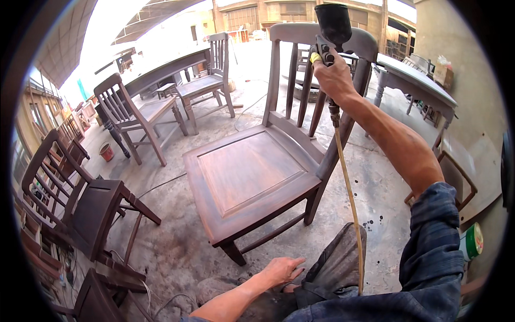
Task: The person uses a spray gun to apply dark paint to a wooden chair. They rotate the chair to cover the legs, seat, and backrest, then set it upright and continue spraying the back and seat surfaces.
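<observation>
My right hand (337, 76) is raised at the upper right, its fingers wrapped round a spray gun (333, 26) with a black cup on top. A yellowish hose (346, 180) hangs from the gun's handle down to my lap. The gun is held in front of the slatted backrest of a brown wooden chair (252, 169), covering part of the top rail. The chair's seat, with its framed panel, shows streaky reddish-brown colour. Low over my knees, my left hand (281, 270) holds nothing, its fingers loosely stretched and apart.
Dark chairs (99, 209) stand at the left. Behind are two greyish chairs (206, 86) by a long table (163, 70). Another table (418, 83) is at the right, near a wall. A bucket (107, 151), a green-and-white tub (472, 241) and cables (161, 183) are on the floor.
</observation>
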Demonstrator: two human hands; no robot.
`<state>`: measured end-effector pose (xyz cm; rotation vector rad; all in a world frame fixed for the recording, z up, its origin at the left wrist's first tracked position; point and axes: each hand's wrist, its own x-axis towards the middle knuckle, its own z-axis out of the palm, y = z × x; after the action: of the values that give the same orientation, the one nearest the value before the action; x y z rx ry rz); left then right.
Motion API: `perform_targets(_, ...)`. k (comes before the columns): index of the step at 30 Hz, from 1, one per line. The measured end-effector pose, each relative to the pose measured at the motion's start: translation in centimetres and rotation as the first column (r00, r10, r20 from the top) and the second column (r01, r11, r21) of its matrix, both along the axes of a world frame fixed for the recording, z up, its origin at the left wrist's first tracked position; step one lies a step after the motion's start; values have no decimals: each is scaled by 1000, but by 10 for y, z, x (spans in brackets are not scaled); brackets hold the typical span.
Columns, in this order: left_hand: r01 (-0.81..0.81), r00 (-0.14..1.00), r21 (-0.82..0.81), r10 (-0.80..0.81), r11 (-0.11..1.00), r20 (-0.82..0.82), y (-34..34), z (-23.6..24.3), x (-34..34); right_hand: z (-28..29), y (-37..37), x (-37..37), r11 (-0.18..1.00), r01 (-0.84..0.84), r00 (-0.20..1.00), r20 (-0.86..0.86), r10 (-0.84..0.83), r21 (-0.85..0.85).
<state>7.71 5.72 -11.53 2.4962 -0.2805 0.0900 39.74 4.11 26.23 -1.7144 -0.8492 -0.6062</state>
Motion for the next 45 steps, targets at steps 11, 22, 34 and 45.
perform_targets(11, 6, 999, 10, -5, 1000, -35, -3, -7, -2, -9, 42, 28, 1000, -10, 1000, 28, 10, 24)
perform_targets(22, 14, 1000, -25, -15, 1000, -25, -2, -3, -7, -83, 65, 18, 998, -47, 998, -47, 49, 28)
perform_targets(34, 6, 998, -18, -7, 1000, -60, -1, 5, -8, -156, 68, 10, 994, -90, 985, -150, 80, -60)
perform_targets(45, 0, 998, -17, -1, 1000, -62, -2, 1, -4, -121, 67, 18, 997, -58, 992, -118, 51, -57)
